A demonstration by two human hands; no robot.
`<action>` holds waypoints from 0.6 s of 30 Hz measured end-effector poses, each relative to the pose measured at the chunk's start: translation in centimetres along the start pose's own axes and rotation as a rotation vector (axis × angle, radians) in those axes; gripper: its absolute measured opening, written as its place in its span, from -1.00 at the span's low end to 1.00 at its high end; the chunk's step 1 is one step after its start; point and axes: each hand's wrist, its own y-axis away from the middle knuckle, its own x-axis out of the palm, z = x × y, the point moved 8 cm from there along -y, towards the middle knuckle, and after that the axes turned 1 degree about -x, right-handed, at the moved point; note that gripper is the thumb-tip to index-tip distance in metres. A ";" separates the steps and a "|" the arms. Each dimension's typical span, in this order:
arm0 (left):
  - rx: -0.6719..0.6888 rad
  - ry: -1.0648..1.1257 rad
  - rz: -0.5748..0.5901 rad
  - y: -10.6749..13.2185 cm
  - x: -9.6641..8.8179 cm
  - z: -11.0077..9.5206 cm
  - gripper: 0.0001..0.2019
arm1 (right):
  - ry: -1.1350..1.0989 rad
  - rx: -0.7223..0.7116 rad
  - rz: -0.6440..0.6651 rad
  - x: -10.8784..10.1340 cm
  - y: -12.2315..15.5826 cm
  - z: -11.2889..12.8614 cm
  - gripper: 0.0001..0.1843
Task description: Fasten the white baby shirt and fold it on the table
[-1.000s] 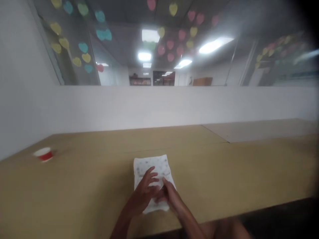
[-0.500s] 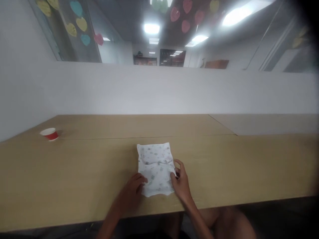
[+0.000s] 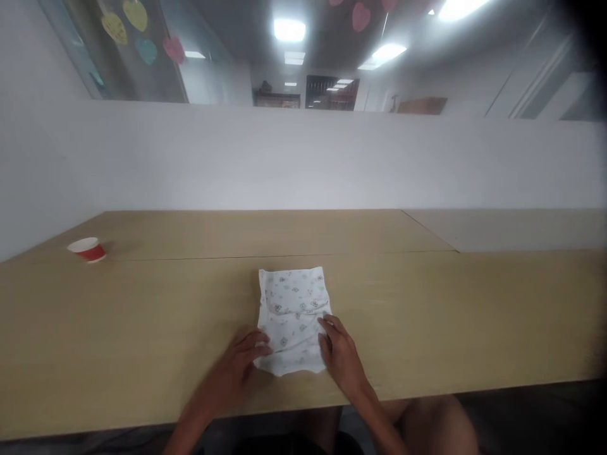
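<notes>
A folded white cloth (image 3: pixel 291 319) with a small grey-green print lies flat on the light wooden table (image 3: pixel 142 316), near its front edge. My left hand (image 3: pixel 234 363) rests at the cloth's lower left side, with fingertips touching the edge. On the opposite side, my right hand (image 3: pixel 341 354) lies against the lower right edge, fingers on the fabric. Neither hand lifts the cloth, and its lower edge is slightly wavy.
A small red and white paper cup (image 3: pixel 88 249) stands far left on the table. A grey board (image 3: pixel 502 227) covers the table's back right. Behind rises a white partition (image 3: pixel 284 158), topped by glass with paper hearts (image 3: pixel 135 16).
My hands have moved from on top of the cloth out to its lower sides. The cloth now lies flatter and squarer. The view has tilted downward, so the table sits higher in the frame.
</notes>
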 end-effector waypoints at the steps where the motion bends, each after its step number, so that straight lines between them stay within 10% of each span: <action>1: 0.018 -0.022 0.019 0.1 0.1 -0.2 -0.52 | 0.031 -0.002 -0.018 -0.2 0.0 0.1 -0.59; 6: 0.039 -0.097 0.223 0.8 0.7 -1.9 -0.53 | 0.188 -0.169 0.134 -1.6 1.3 2.7 -0.54; 11: 0.116 -0.161 0.242 3.1 1.2 -2.9 -0.34 | 0.222 -0.361 0.490 -2.2 5.9 4.3 0.01; 18: 0.002 0.180 -0.071 4.1 -0.2 -1.7 -0.79 | -0.187 -0.390 0.171 -5.9 6.4 4.0 -0.74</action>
